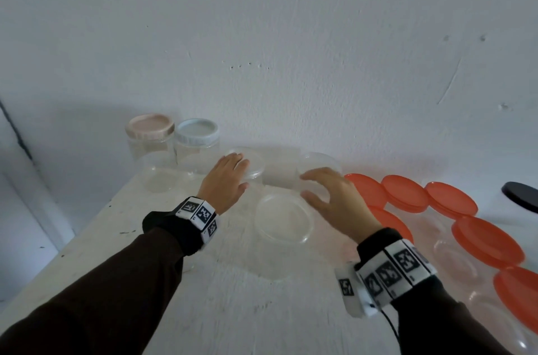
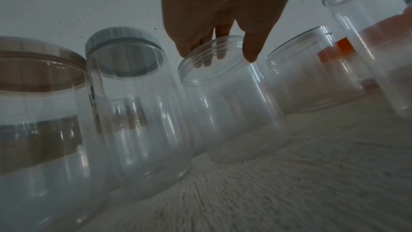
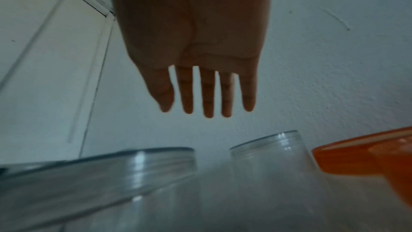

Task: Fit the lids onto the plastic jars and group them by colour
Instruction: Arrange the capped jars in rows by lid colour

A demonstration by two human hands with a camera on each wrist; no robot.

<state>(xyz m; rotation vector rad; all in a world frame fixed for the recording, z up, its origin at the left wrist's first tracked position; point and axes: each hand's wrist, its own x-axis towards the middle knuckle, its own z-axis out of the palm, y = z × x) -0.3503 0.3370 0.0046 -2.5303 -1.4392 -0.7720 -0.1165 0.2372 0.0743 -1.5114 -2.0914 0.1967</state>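
Clear jar (image 1: 283, 218) stands lidless nearest me, mid-tabletop; my right hand (image 1: 334, 200) hovers beyond it, fingers spread, holding nothing. Farther, toward the back edge, my left hand (image 1: 227, 177) rests flat-fingered on another jar's clear lid (image 1: 253, 165); I'd press evenly, then twist.

We see a white plaster wall (image 1: 291, 34) behind the worktop (image 1: 122, 244), rough in texture, with small dark marks and some scratches on its right part. The worktop is pale and a little dirty, with dark specks near its left edge. At the far left stands a white panel or door frame (image 3: 55, 50) with a dark line along it. The light is soft and dim, and grey shadows fall on the wall low down.
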